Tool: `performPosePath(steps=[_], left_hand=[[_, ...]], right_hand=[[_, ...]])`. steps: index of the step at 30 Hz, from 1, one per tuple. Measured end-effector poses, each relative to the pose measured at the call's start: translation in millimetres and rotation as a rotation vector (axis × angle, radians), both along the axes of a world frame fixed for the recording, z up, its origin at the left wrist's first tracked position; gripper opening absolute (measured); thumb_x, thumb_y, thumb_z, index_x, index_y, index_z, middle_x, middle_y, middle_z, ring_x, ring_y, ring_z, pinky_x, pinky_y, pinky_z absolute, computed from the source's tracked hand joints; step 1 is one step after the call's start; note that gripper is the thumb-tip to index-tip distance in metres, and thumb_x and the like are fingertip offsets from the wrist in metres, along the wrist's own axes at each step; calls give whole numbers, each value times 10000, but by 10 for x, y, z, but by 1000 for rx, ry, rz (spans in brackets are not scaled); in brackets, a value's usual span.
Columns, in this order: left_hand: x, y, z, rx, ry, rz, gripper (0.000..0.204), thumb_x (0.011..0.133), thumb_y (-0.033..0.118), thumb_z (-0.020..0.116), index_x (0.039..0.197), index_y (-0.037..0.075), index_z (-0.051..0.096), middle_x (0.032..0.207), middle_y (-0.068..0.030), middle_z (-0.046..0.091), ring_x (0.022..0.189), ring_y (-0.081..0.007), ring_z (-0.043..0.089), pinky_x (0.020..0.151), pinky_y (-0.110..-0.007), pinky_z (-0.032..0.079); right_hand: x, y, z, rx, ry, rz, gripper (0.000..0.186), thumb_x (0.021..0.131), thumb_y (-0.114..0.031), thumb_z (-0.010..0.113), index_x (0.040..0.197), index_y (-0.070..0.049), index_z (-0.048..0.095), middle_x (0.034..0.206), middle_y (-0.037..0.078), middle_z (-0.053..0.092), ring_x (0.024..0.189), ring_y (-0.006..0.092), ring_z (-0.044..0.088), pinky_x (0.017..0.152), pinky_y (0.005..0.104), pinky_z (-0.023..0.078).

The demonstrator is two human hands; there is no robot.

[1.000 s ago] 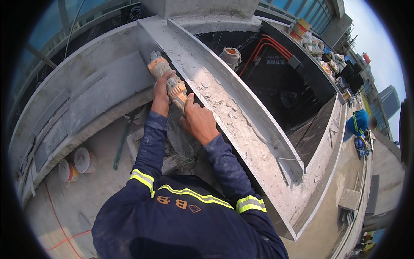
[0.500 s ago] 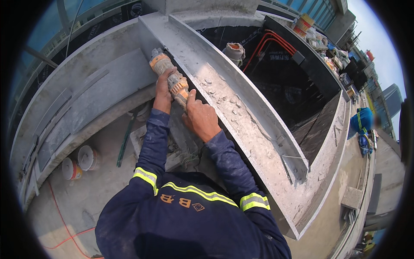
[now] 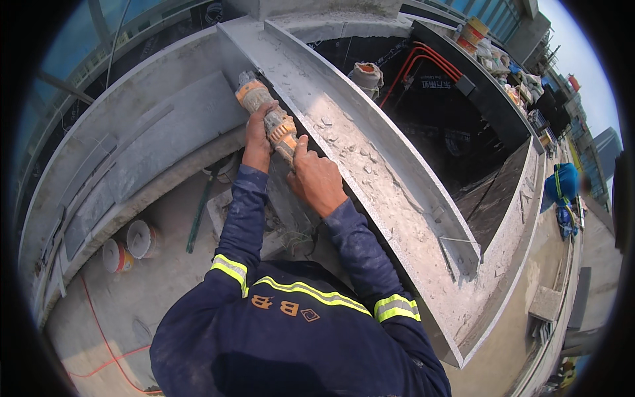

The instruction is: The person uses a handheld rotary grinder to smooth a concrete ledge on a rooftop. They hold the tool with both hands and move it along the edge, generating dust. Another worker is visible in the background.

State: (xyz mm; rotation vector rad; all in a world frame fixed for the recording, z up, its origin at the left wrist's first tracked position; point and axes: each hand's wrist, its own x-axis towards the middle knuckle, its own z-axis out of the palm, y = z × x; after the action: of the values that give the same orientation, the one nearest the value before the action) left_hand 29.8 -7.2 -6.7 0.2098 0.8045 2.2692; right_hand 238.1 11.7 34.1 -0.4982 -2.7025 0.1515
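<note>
Two hands grip a power tool beside a trough, near its edge.

A dusty grey concrete floor spreads at the lower left, bordered by a curved wall of pale grey stone panels, with blue-tinted glass panes in metal frames beyond its upper left. To the right, a deep recess lined with black sheeting sits beside a tan, sunlit strip of floor. Bright daylight falls from a hazy, pale blue sky, where a bluish-grey high-rise building stands far off.
</note>
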Motion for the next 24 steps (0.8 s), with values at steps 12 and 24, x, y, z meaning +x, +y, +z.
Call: performPosePath(steps=[12, 24], left_hand=[[88, -23, 24, -15, -3, 8, 300, 822, 176, 760, 1014, 10, 601, 810, -102, 636, 664, -263, 685, 611, -418, 606], [36, 7, 8, -2, -21, -21, 289, 818, 176, 759, 1004, 14, 609, 819, -102, 636, 677, -263, 685, 617, -415, 602]], right_hand=[[22, -14, -17, -54, -70, -31, 812, 780, -236, 725, 1414, 147, 392, 841, 235, 680, 695, 384, 702, 606, 465, 569], [-30, 22, -50, -29, -68, -33, 829, 778, -242, 730, 1418, 154, 381, 842, 232, 686, 701, 381, 705, 603, 462, 567]])
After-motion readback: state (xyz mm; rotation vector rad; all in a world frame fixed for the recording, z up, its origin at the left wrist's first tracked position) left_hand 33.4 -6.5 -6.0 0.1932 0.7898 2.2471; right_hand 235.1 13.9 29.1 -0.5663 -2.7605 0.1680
